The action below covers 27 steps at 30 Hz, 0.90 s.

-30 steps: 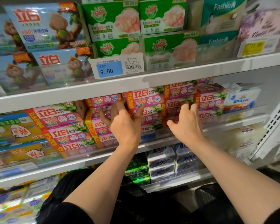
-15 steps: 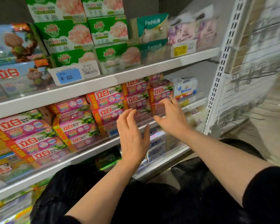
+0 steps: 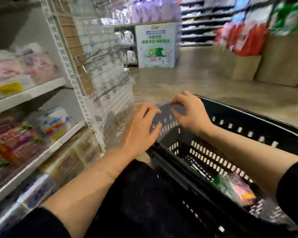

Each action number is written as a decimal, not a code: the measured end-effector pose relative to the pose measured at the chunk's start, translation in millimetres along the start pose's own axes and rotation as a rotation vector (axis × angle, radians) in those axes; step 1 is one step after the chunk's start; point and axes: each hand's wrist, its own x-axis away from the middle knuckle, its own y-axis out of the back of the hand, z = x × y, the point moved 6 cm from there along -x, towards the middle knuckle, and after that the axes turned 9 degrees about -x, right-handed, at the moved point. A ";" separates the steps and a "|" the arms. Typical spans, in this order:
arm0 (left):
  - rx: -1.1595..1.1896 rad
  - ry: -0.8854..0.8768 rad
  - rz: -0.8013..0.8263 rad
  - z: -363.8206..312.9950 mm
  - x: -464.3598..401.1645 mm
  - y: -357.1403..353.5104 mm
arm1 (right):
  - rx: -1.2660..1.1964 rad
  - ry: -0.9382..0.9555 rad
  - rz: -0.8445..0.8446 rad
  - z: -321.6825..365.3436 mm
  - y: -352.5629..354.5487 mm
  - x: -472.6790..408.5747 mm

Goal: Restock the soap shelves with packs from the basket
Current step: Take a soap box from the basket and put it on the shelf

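A black plastic basket (image 3: 244, 127) stands on the floor at my right. Soap packs in pink and green wrap (image 3: 236, 186) lie at its bottom, partly hidden under my right forearm. My left hand (image 3: 141, 129) hovers over the basket's near left corner with relaxed fingers, holding nothing. My right hand (image 3: 189, 112) is above the basket's far left rim, fingers loosely curled and empty. The soap shelves (image 3: 33, 152) run along the left, with pink and red soap packs (image 3: 15, 143) stacked on the middle one. The whole view is blurred by motion.
A white perforated upright (image 3: 67, 66) and a panel of wire hooks (image 3: 107, 74) end the shelf unit, close to my left hand. Behind lie an open floor aisle (image 3: 187, 79), a green and white promo stand (image 3: 155, 45) and cardboard displays (image 3: 273, 62) at the right.
Both hands have left the pink soap packs on the shelf and swung right to the basket. My view has turned from the shelf toward the aisle and basket.
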 end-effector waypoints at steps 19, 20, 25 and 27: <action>-0.091 -0.455 1.275 -96.6 -1.4 -309.1 | 0.094 -1.144 0.588 -279.4 1.1 151.2; -0.079 -0.459 1.275 -97.6 0.2 -316.4 | 0.088 -1.188 0.556 -286.9 -1.9 160.3; 0.028 -0.331 1.315 -83.6 25.6 -347.6 | 0.246 -1.343 0.511 -305.5 -33.4 238.3; 0.079 -0.248 1.360 -76.5 37.2 -355.0 | 0.354 -1.391 0.510 -306.6 -41.6 268.0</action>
